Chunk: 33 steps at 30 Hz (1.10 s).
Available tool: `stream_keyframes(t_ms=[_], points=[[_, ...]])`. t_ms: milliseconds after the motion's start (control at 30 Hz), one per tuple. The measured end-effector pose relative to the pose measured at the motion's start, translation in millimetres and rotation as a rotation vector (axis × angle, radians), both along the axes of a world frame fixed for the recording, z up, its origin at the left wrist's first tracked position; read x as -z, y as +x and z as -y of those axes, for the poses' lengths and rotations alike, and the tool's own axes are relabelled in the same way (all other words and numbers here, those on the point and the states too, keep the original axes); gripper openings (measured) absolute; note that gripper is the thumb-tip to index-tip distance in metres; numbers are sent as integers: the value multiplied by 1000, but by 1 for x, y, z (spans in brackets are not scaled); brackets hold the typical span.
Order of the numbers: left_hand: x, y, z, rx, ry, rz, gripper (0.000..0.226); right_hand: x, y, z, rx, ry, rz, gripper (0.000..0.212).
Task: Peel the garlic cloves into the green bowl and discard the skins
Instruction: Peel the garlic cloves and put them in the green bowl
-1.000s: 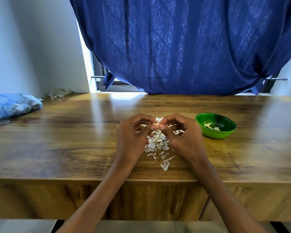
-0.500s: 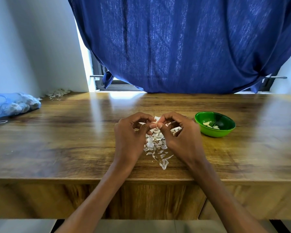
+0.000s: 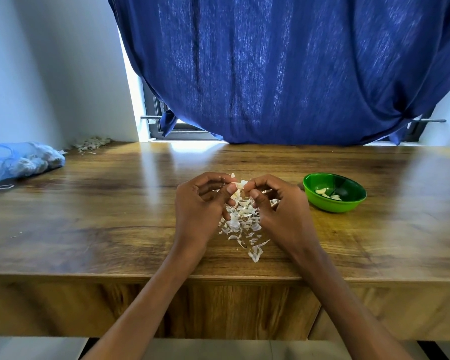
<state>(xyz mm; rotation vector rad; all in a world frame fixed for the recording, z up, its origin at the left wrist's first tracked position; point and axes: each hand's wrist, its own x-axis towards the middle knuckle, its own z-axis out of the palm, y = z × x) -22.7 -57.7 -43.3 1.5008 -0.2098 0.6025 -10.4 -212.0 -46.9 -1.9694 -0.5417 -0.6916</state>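
Note:
My left hand (image 3: 200,203) and my right hand (image 3: 281,206) meet over the middle of the wooden table (image 3: 115,216). Between their fingertips they pinch one garlic clove (image 3: 240,185) with loose white skin on it. Below and between the hands lies a pile of peeled skins (image 3: 240,224). The green bowl (image 3: 334,192) stands just right of my right hand and holds a few peeled cloves (image 3: 325,192).
A blue mesh bag of garlic (image 3: 21,161) lies at the table's far left. A small heap of skins (image 3: 91,144) sits in the back left corner by the wall. A blue curtain (image 3: 283,74) hangs behind the table.
Both hands stay together on the clove; the thumbs have shifted a little as they work at the skin. The view has moved slightly.

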Motion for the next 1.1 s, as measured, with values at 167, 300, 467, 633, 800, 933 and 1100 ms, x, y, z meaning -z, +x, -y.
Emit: stream_keyframes(t_ms=[167, 300, 467, 633, 800, 933, 1100], points=[[0, -1, 0, 14, -8, -20, 18, -3, -3, -1, -16, 68, 3, 15], [-2, -2, 0, 2, 6, -13, 19, -4, -4, -1, -42, 89, 10, 9], [-3, -3, 1, 1, 33, -15, 20, -5, -6, -1, -59, 107, 13, 22], [-2, -4, 1, 3, 57, -20, 18, -7, -9, -1, -50, 96, 62, 27], [-3, -5, 1, 0, 71, -20, 17, -3, -5, 1, 51, 91, 86, 9], [-2, -4, 2, 4, 97, -36, 15, -3, -3, 1, 96, 87, 85, 7], [-3, -5, 3, -18, 157, -35, 13, -3, -4, 3, 150, 76, 118, 7]])
